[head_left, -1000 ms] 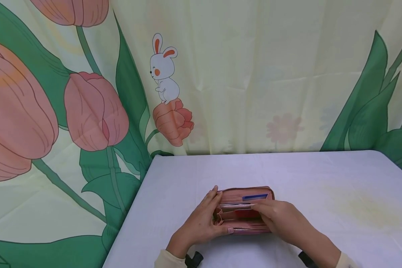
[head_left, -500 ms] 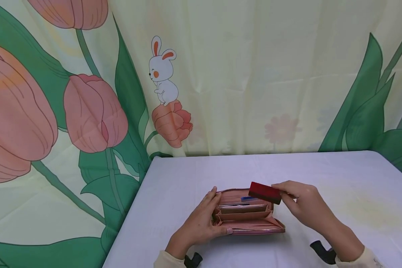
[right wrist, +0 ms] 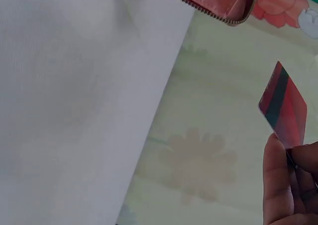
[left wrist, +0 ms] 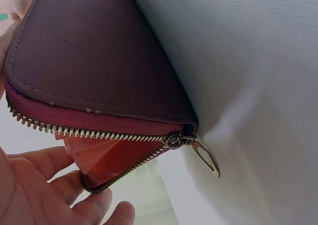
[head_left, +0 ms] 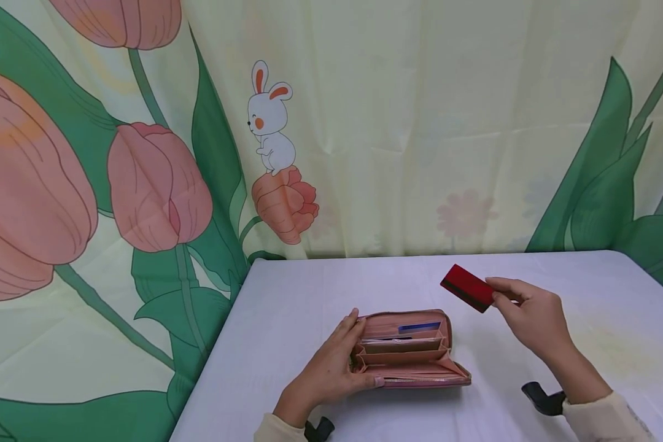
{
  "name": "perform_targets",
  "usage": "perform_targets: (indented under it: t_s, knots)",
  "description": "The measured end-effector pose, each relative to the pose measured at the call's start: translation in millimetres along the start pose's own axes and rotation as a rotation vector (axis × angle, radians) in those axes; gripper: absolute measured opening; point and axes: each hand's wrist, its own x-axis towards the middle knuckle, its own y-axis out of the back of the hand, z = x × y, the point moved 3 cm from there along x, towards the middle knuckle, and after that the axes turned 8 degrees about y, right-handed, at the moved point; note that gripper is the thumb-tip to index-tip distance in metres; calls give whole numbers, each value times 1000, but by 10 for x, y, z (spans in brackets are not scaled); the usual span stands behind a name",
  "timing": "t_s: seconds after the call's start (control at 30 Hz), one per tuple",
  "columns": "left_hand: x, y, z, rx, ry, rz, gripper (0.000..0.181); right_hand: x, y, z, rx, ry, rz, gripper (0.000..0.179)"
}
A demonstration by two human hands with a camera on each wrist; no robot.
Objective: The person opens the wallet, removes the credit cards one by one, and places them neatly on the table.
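Observation:
A pink zip-around wallet (head_left: 402, 356) stands unzipped on the table, its pockets spread upward. My left hand (head_left: 325, 376) grips its left end, thumb along the front edge and fingers at the back. Inside, a blue-edged card (head_left: 420, 327) peeks out of a rear slot. To the right of the wallet and above the table, my right hand (head_left: 536, 319) pinches a red card (head_left: 467, 288) with a dark stripe by one end. In the left wrist view, the wallet's outer cover (left wrist: 99, 56) and metal zipper pull (left wrist: 204, 158) are near the lens.
A white-covered table (head_left: 309, 288) carries the wallet. Behind it hangs a curtain (head_left: 376, 123) printed with tulips and a rabbit. Black straps (head_left: 542, 399) circle the wrists.
The right hand has drawn the red card out of the wallet and carried it up and to the right. The left hand stays on the wallet.

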Motion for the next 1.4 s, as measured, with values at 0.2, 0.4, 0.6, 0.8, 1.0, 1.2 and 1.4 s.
perform_targets:
  t_s: [0.2,0.4,0.6,0.8,1.0,1.2,1.4]
  knots:
    - [10,-3,-1,5,22,-7,111,51,-8,194,-41,-137,-22,27]
    - [15,-6,3,5,18,-11,111,58,-41,377,12,-335,-60,34]
    - [14,-9,5,-1,17,-16,109,41,-71,559,98,-516,-86,40]
    - [5,-3,-1,2,15,-11,110,15,-122,739,182,-710,-100,45]
    - [5,-2,-16,9,8,-5,109,-32,-186,913,214,-852,-111,47]
    - [7,-2,-21,2,6,-9,109,-88,-253,1027,282,-979,-91,50]
    - [13,2,-12,-6,-10,-15,108,-145,-311,1078,360,-1075,-92,54]
